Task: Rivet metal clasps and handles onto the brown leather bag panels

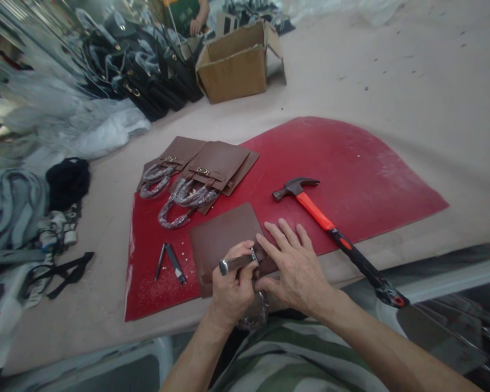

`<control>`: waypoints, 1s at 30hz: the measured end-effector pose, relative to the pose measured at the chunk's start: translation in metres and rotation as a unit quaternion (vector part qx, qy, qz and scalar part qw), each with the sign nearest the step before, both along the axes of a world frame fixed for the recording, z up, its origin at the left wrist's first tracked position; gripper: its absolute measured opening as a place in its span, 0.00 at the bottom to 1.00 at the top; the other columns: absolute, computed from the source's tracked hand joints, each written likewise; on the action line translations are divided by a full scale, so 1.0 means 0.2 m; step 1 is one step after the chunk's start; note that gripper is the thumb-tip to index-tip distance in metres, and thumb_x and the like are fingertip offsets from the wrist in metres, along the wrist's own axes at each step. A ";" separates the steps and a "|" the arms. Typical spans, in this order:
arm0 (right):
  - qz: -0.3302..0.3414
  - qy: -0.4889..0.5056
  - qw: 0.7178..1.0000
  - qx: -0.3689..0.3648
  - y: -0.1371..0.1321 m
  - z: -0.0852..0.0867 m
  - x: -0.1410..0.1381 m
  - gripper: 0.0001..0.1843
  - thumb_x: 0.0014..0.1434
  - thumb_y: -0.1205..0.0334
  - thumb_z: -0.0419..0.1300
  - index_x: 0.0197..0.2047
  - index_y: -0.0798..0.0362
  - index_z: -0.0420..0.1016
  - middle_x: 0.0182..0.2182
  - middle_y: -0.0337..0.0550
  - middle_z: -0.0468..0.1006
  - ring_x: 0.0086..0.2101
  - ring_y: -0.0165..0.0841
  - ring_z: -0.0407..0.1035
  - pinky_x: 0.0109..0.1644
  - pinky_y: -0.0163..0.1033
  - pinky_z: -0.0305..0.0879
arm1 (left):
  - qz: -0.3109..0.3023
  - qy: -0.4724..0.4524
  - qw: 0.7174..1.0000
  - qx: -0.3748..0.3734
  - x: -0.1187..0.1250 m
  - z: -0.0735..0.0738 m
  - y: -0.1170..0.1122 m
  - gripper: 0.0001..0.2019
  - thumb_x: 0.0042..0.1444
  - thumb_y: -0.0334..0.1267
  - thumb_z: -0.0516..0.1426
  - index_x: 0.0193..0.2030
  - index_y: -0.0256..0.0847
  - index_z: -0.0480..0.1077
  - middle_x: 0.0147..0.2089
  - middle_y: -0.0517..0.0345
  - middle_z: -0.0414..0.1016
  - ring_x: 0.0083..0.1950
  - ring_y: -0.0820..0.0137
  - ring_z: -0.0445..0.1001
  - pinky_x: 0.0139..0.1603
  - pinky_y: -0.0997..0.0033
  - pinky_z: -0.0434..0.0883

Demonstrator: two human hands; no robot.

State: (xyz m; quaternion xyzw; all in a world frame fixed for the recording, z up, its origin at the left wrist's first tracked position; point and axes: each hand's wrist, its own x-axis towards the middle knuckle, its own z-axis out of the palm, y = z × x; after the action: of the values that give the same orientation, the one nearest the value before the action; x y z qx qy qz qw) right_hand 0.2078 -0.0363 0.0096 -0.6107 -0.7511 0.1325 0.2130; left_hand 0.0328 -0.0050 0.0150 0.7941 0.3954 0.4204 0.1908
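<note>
My left hand (233, 288) is closed around a short metal punch (232, 264), whose shiny round end points to the left. Its lower end meets the strap area of a brown leather bag panel (224, 234), beside a small silver metal fitting (253, 257). My right hand (289, 264) lies flat on the panel's right part, fingers spread, pressing next to the fitting. A plastic-wrapped handle (260, 313) hangs from the panel toward my lap. What lies under my fingers is hidden.
The panel rests on a red mat (351, 163). A claw hammer (322, 215) lies to the right, its handle past the table edge. Pincer-like tools (172, 264) lie left. Brown bag pieces (212, 163), a cardboard box (237, 71) and black bags (147, 71) sit farther back, near another person (188, 16).
</note>
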 end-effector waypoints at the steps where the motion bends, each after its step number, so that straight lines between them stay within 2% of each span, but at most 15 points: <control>1: 0.000 0.001 1.000 0.000 0.00 0.00 0.00 0.46 0.52 0.36 0.66 0.68 0.50 0.64 0.70 0.53 0.58 0.69 0.54 0.46 0.71 0.63 0.36 | 0.000 -0.002 1.000 0.004 0.00 -0.01 0.00 0.09 0.61 0.27 0.56 0.47 0.39 0.71 0.49 0.47 0.80 0.54 0.64 0.79 0.56 0.61 0.77; 7: 0.000 0.011 1.000 -0.010 0.00 0.02 -0.01 0.46 0.50 0.40 0.68 0.67 0.51 0.65 0.70 0.55 0.58 0.69 0.55 0.46 0.70 0.66 0.37 | 0.019 0.002 1.000 -0.025 0.01 -0.01 0.00 0.08 0.61 0.28 0.56 0.46 0.39 0.72 0.50 0.49 0.80 0.53 0.64 0.80 0.56 0.63 0.77; 11: 0.007 0.041 0.999 0.009 -0.01 0.03 0.03 0.44 0.51 0.43 0.69 0.65 0.55 0.66 0.68 0.60 0.60 0.67 0.55 0.50 0.69 0.66 0.46 | 0.028 0.001 0.999 -0.045 0.01 0.00 0.00 0.08 0.61 0.28 0.56 0.45 0.40 0.73 0.48 0.51 0.82 0.51 0.65 0.81 0.54 0.65 0.78; 15: -0.065 0.076 0.990 0.100 -0.02 0.05 0.16 0.32 0.59 0.50 0.63 0.62 0.58 0.67 0.64 0.61 0.65 0.63 0.50 0.59 0.65 0.57 0.58 | 0.031 -0.009 0.999 -0.040 0.01 -0.01 0.00 0.07 0.61 0.29 0.56 0.44 0.39 0.73 0.46 0.50 0.82 0.50 0.65 0.81 0.53 0.65 0.78; 18: -0.137 0.010 0.983 0.124 -0.03 0.08 0.30 0.26 0.61 0.53 0.60 0.59 0.58 0.69 0.59 0.61 0.69 0.58 0.51 0.64 0.59 0.56 0.64 | 0.032 -0.019 0.998 -0.044 0.02 -0.02 0.00 0.07 0.61 0.30 0.56 0.44 0.39 0.73 0.46 0.50 0.82 0.50 0.64 0.81 0.53 0.65 0.78; 21: -0.171 -0.087 0.980 0.054 -0.04 0.10 0.40 0.21 0.61 0.55 0.59 0.54 0.57 0.71 0.50 0.59 0.74 0.48 0.51 0.69 0.50 0.53 0.66 | 0.027 -0.028 0.998 -0.052 0.02 -0.02 0.00 0.07 0.60 0.31 0.56 0.44 0.39 0.73 0.46 0.50 0.82 0.50 0.64 0.81 0.53 0.65 0.77; 24: -0.194 -0.098 0.975 -0.034 -0.03 0.14 0.45 0.13 0.60 0.60 0.56 0.46 0.55 0.73 0.40 0.53 0.74 0.40 0.44 0.70 0.42 0.46 0.64 | 0.023 -0.030 0.997 -0.060 0.02 -0.02 0.01 0.07 0.60 0.31 0.56 0.44 0.39 0.73 0.46 0.50 0.82 0.50 0.64 0.81 0.54 0.65 0.77; 25: -0.209 -0.063 0.974 -0.064 -0.01 0.16 0.46 0.10 0.59 0.62 0.56 0.43 0.54 0.73 0.37 0.50 0.74 0.36 0.41 0.69 0.39 0.43 0.63 | 0.023 -0.031 0.997 -0.065 0.03 -0.02 0.01 0.08 0.60 0.31 0.56 0.45 0.40 0.73 0.47 0.50 0.82 0.50 0.64 0.81 0.54 0.65 0.76; 27: -0.240 0.098 0.952 -0.160 0.02 0.20 0.48 0.05 0.53 0.65 0.59 0.36 0.52 0.70 0.29 0.43 0.72 0.30 0.35 0.66 0.33 0.39 0.59 | 0.023 -0.034 0.996 -0.076 0.03 -0.02 0.01 0.08 0.60 0.30 0.56 0.45 0.39 0.73 0.47 0.49 0.81 0.51 0.64 0.80 0.55 0.65 0.76; 30: -0.233 0.353 0.851 -0.311 0.08 0.25 0.48 0.07 0.47 0.65 0.60 0.31 0.51 0.66 0.22 0.36 0.68 0.22 0.30 0.62 0.26 0.35 0.58 | 0.023 -0.037 0.995 -0.095 0.04 -0.02 0.00 0.09 0.60 0.30 0.56 0.46 0.40 0.73 0.48 0.50 0.81 0.51 0.65 0.80 0.55 0.65 0.75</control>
State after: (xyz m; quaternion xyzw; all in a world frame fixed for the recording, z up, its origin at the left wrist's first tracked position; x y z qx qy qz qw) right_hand 0.3047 -0.0209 0.0593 -0.7142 -0.3810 0.5121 0.2873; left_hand 0.0415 -0.0043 0.0113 0.7470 0.4444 0.4143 0.2697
